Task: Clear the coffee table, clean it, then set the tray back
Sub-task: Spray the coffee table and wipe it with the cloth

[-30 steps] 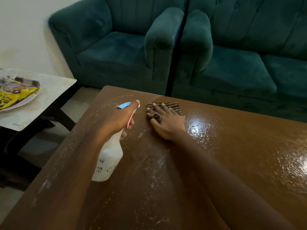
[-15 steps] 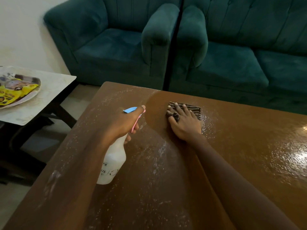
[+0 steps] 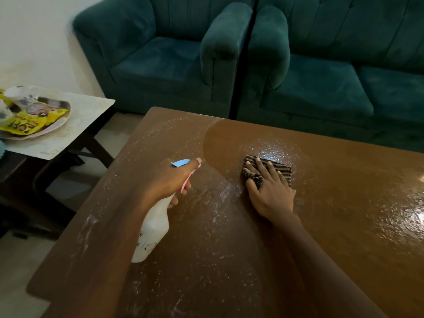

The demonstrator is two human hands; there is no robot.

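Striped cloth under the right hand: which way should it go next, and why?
Probably sweep the striped cloth left and toward the person. The right hand presses it flat beside an already wiped arc, while white droplets still speckle the coffee table near the spray bottle held in the left hand.

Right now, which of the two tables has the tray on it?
The small pale side table at the left carries the tray with yellow packets. The brown coffee table bears only the striped cloth under the right hand.
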